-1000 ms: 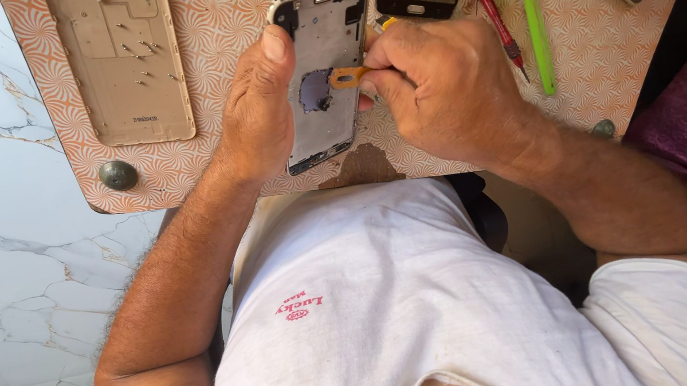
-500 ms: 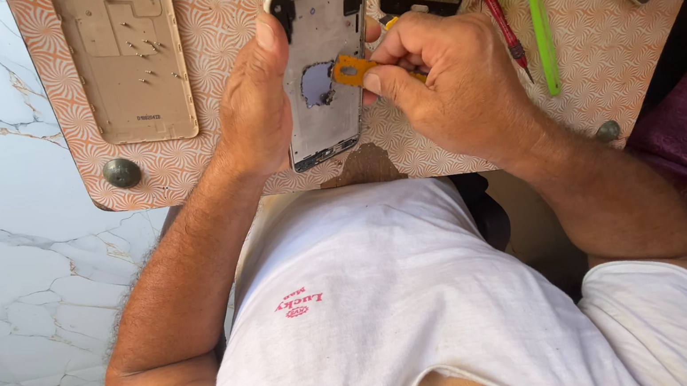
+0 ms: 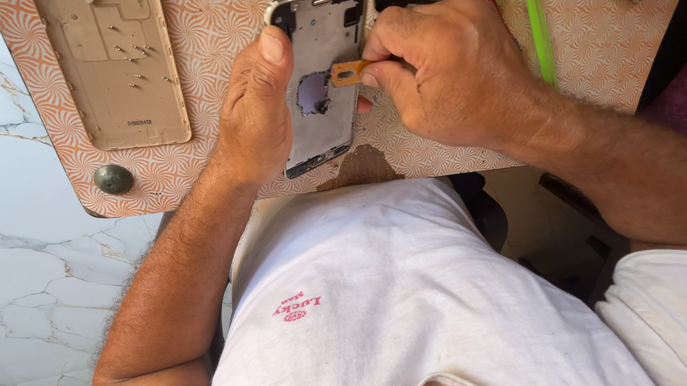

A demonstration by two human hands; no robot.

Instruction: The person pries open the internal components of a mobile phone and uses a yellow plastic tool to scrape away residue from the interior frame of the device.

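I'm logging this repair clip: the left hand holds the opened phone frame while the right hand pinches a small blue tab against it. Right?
Not quite. In the head view the left hand does hold the phone frame, but the tab pinched in the right hand is orange, not blue.

I have just one view, from the camera on the person's head. It looks straight down, past the white shirt [image 3: 395, 302], onto the hands and the worktop [image 3: 230, 21] at the top of the picture. It sits close, about an arm away. The marble floor [image 3: 2, 250] shows on the left.
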